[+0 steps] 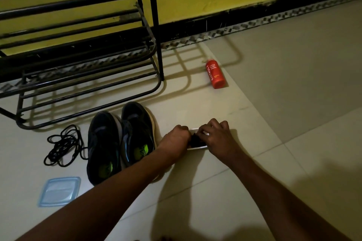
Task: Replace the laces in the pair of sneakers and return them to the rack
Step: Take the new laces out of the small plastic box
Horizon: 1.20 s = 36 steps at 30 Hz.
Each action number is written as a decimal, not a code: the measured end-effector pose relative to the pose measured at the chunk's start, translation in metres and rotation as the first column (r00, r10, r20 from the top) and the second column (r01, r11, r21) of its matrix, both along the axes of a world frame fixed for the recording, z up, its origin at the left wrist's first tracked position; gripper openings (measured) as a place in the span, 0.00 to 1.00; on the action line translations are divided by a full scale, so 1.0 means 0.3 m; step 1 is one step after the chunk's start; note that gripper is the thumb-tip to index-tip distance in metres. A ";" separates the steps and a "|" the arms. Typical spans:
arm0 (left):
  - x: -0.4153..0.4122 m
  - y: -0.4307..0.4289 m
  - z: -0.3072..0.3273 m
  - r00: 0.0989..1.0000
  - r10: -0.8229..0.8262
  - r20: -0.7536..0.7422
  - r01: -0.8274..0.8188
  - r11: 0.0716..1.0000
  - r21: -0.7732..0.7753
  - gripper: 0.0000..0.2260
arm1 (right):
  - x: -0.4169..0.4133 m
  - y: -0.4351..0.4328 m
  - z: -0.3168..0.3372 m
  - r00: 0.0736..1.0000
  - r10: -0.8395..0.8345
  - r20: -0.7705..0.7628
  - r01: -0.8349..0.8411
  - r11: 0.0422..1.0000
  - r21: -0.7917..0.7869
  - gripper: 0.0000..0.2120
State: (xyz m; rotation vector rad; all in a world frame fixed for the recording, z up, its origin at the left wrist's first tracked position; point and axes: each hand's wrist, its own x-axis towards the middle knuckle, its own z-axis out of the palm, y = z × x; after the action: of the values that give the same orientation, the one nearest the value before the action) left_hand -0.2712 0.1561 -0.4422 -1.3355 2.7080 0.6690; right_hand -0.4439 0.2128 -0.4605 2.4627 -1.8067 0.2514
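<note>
Two dark sneakers stand side by side on the floor without laces, the left sneaker (103, 146) and the right sneaker (137, 133), toes toward the black metal shoe rack (78, 49). A loose pile of black laces (64, 146) lies left of them. Right of the shoes sits a small white container (197, 147) holding a dark bundle of laces (195, 141). My left hand (175, 139) and my right hand (215, 137) both grip this bundle over the container; the fingers hide most of it.
An orange body wash bottle (215, 74) lies on the tile floor behind my hands. A pale blue plastic lid (59, 191) lies near the left sneaker's heel. The yellow wall with a black skirting (235, 19) runs behind the rack.
</note>
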 end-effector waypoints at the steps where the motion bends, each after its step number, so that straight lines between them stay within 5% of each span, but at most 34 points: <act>1: 0.001 0.002 -0.002 1.000 0.003 0.000 -0.003 1.000 -0.009 0.05 | 0.001 -0.001 0.003 1.000 0.008 -0.014 -0.007 1.000 0.016 0.19; 9: 0.015 0.010 -0.007 1.000 0.010 -0.020 -0.011 0.996 -0.094 0.06 | 0.024 -0.045 0.013 0.993 -0.037 -0.108 0.071 0.939 0.336 0.21; 17: 0.026 0.049 -0.030 0.995 0.023 -0.101 -0.034 0.993 -0.111 0.07 | 0.057 -0.072 0.041 0.979 0.009 -0.203 0.060 0.941 0.333 0.13; 20: 0.021 0.048 -0.017 1.000 0.000 0.029 0.006 0.975 -0.221 0.10 | 0.057 -0.075 0.038 0.980 0.022 -0.199 0.047 0.940 0.337 0.12; 23: 0.020 0.035 -0.008 0.999 0.048 0.019 -0.042 0.968 -0.249 0.09 | 0.049 -0.079 0.032 0.986 0.048 -0.163 0.011 0.939 0.343 0.12; 27: 0.027 0.001 0.012 0.975 0.189 -0.117 -0.197 0.979 -0.056 0.04 | 0.038 -0.087 0.049 0.992 -0.041 -0.116 0.081 0.925 0.370 0.13; 32: 0.062 -0.017 0.044 0.916 0.310 -0.256 -0.290 0.950 0.116 0.09 | 0.015 -0.084 0.073 0.966 -0.214 0.146 0.149 0.921 0.360 0.10; 36: 0.095 -0.004 0.064 0.893 0.326 -0.309 -0.320 0.945 0.071 0.07 | 0.047 -0.054 0.087 0.912 -0.258 0.320 0.171 0.946 0.276 0.08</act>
State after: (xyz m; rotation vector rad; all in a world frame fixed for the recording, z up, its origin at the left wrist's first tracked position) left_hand -0.2427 0.1550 -0.4230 -1.8453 2.7195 1.0149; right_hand -0.4299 0.1964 -0.4345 2.4632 -2.3702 0.5139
